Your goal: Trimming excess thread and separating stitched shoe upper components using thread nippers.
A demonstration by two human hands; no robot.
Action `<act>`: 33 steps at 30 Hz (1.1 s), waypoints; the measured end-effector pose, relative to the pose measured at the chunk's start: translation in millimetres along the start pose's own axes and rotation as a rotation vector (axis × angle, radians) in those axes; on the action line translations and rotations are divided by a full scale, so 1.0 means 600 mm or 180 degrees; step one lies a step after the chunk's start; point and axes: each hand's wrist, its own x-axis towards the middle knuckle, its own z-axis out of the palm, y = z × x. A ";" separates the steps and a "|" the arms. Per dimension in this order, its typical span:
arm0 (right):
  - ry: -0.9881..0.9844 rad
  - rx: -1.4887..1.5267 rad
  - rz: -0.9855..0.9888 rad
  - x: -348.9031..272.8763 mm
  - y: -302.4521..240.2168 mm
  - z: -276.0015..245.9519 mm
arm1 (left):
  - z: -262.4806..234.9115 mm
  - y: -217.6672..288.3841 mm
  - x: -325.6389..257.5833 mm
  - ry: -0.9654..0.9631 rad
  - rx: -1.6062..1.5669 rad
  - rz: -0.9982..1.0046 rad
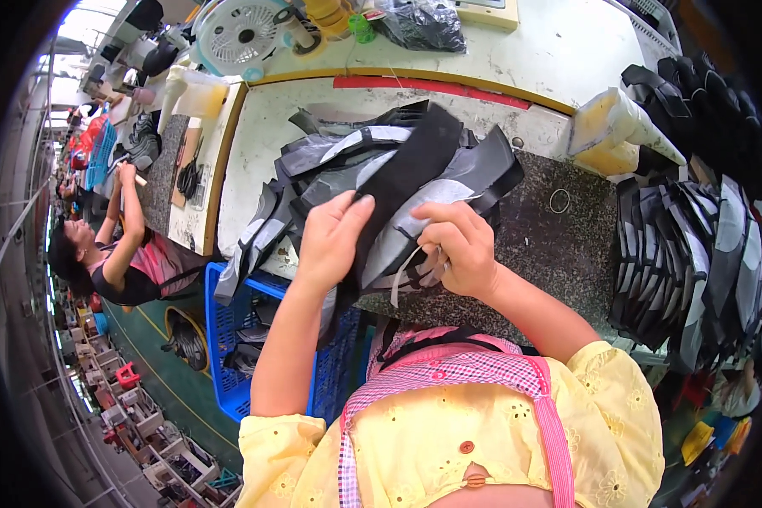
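My left hand point(334, 237) is closed on a long black and grey curved piece point(411, 161) of flexible sheet material, thumb on top. The piece slants up and to the right, above a loose pile of similar pieces point(334, 157) on the worktable. Just right of it, my right hand point(457, 245) is closed in a pinch. A thin pale strip point(401, 275) hangs from its fingers beside the piece's lower end. Whether the strip is joined to the piece cannot be made out.
Stacked grey and black pieces point(677, 262) stand at the right, near a yellowed glue container point(614, 131). A blue plastic crate point(229, 364) is below the table's left edge. At the back is a fan point(244, 35). A co-worker point(131, 254) works at the left bench.
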 end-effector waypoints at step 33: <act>-0.1314 -0.1048 0.0236 0.116 -0.039 -0.048 | -0.038 0.033 -0.017 0.0121 0.0789 0.1866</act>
